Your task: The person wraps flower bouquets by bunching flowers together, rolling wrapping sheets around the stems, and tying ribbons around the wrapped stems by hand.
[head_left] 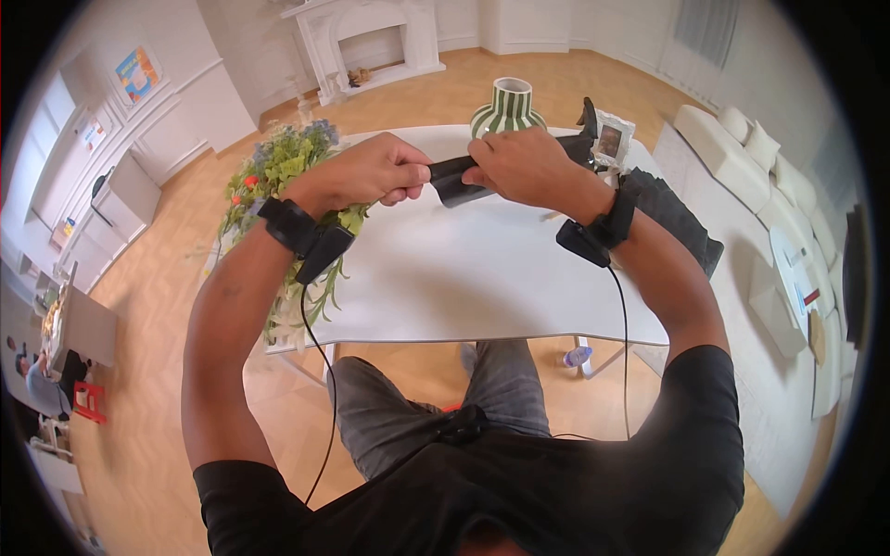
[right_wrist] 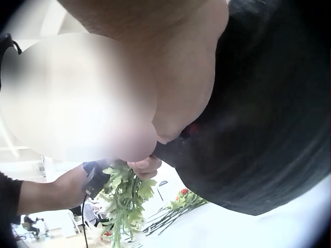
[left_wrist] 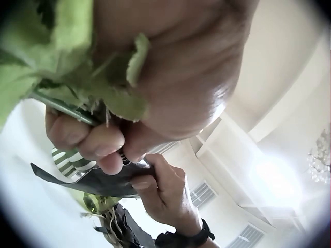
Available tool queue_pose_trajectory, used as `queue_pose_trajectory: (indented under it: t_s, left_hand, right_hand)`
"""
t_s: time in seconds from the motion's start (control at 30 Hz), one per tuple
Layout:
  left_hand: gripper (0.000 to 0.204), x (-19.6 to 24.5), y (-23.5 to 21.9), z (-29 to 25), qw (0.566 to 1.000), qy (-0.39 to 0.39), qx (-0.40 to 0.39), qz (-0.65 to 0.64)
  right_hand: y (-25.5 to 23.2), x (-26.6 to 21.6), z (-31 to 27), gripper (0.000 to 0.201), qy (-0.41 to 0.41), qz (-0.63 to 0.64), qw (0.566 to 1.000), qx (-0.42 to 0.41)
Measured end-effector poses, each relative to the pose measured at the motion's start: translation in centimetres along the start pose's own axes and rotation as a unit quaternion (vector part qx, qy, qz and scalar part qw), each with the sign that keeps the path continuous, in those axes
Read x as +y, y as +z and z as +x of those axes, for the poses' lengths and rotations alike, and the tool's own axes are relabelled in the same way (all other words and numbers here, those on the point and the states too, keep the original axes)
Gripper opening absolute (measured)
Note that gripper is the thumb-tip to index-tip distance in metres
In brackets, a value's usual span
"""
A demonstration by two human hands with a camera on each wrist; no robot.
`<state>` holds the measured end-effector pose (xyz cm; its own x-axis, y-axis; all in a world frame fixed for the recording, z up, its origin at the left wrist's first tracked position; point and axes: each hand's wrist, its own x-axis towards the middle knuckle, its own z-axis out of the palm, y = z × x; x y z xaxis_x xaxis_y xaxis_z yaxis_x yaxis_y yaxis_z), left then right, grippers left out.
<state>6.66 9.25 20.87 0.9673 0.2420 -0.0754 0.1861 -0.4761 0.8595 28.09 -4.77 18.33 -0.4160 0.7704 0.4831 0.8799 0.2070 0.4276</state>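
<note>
Between my two hands a dark, smooth black sheet (head_left: 456, 185) is held up over the table. My left hand (head_left: 375, 171), its fingers curled, pinches the near-left end of the sheet. From the right, my right hand (head_left: 528, 167) grips the same sheet, thumb underneath and fingers over the top. In the left wrist view the sheet (left_wrist: 111, 185) hangs between the hands, with a leafy stem (left_wrist: 64, 109) across the left fingers. Flowers and foliage (head_left: 297, 153) lie close beside my left wrist. Much of the right wrist view is filled by the sheet (right_wrist: 264, 113).
A green-and-white striped vase (head_left: 505, 111) stands at the back of the white table (head_left: 436, 278). Right of it are a framed picture (head_left: 612, 139) and a heap of black material (head_left: 672, 218). A bottle (head_left: 577, 357) is on the floor below the front edge.
</note>
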Motion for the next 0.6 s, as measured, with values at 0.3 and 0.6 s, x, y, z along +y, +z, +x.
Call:
queue_pose_trajectory:
  t_s: [0.3,0.6]
  left_hand:
    - [0.021,-0.4,0.6,0.0,0.999,0.016,-0.008,0.029]
    - [0.016,-0.2,1.2,0.4,0.980,0.043,0.063,0.183]
  right_hand:
    - [-0.5,-0.4,-0.6,0.043,0.031,0.044,0.995,-0.079]
    - [-0.4,-0.5,-0.4,0.044,0.078,0.125,0.980,-0.135]
